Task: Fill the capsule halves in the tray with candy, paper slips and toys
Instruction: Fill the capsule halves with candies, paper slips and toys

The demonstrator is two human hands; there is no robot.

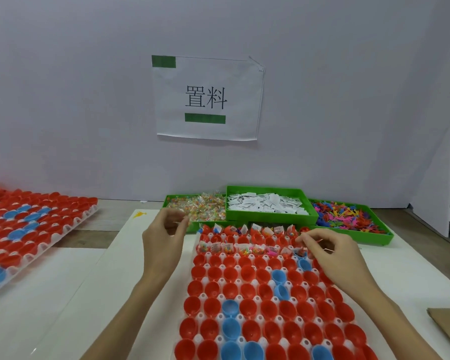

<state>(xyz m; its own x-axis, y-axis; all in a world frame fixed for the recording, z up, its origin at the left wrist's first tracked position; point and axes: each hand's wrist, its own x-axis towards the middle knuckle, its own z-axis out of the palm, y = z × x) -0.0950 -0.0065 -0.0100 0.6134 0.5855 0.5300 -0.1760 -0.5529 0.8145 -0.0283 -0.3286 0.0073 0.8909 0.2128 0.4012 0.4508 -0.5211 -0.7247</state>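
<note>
hands over tray (244, 289) far edge, left hand (164, 237) loosely curled, right hand (330, 252) pinching toy (302, 246)

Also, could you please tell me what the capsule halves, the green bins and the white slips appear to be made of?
Capsule halves: likely thin moulded plastic, glossy, with highlights on the smooth red and blue cups.
Green bins: probably rigid plastic, uniform colour, moulded rims, slight sheen.
White slips: look like paper, matte, flat and printed, lying loosely in a heap.

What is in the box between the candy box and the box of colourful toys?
The green paper-slip bin, full of white slips, sits between the candy bin and toy bin in the head view.
</note>
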